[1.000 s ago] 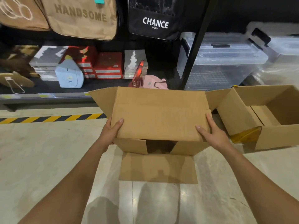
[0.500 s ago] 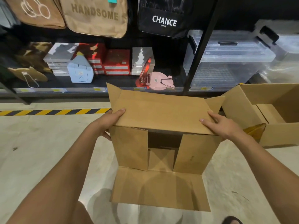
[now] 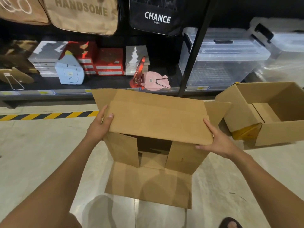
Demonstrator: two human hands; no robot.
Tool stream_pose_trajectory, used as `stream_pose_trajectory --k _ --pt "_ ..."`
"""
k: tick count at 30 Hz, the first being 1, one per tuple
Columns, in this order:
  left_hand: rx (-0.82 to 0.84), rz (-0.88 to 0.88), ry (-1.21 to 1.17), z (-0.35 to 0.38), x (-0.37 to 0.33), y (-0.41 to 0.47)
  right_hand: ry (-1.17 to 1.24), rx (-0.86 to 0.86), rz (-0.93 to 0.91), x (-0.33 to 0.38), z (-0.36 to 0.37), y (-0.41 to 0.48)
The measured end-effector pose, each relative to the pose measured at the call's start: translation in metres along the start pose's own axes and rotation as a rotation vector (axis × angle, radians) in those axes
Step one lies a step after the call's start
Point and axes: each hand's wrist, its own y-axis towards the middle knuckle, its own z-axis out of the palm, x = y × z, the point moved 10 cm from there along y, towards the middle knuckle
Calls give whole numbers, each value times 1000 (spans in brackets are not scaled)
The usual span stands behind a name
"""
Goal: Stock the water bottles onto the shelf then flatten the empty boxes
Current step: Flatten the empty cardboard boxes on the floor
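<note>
Pale tiled floor [image 3: 41, 153] ran before a dark shop shelf [image 3: 49, 94]. Over it, both hands held a brown corrugated cardboard box [image 3: 158, 122], flaps open. The left hand [image 3: 98, 127] pinched its left edge and the right hand [image 3: 218, 142] clasped the right corner. It was probably light, with stiff panels that would fold at the creases, so opposite edges suited gripping.

Cardboard box [image 3: 158, 122]: brown, empty, tilted on its side, flaps splayed open, held at both ends; second box [image 3: 279, 129]: open-topped, on floor, right.
</note>
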Motion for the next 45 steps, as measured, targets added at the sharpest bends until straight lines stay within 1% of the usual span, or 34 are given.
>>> stream_pose_trajectory --k 2,6,9,12,17,22,25,27,29,32,35,39,41,43,45 --pt "44 78 -68 0 2 -5 76 -63 7 -1 -10 1" --pt "125 111 -181 10 9 -8 216 -187 -3 4 -27 3" --pt "112 128 -182 12 6 -7 379 -233 -31 3 -15 0" --pt "85 132 -151 8 -1 -7 433 -272 -36 3 -12 0" --pt "16 123 -46 -8 -27 -5 413 -198 33 20 -39 9" --pt "-45 129 212 -28 -58 2 372 -110 130 25 -51 6" --pt "1 90 320 -28 -63 10 348 -37 169 14 -46 6" --pt "64 11 327 -16 -46 9 321 23 203 8 -37 7" --pt "66 -29 375 -5 -26 6 301 47 231 2 -27 9" --pt "-15 -2 508 5 -12 18 319 19 271 -9 -19 22" --pt "4 19 442 21 -5 29 335 -58 314 -16 -20 43" --pt "49 86 303 43 7 21 341 -243 249 -21 -15 69" --pt "69 134 282 53 17 15 390 -284 224 -24 1 75" --pt "64 183 349 58 25 11 390 -289 190 -21 17 79" --pt "40 255 520 64 27 7 330 -314 135 -9 24 80"
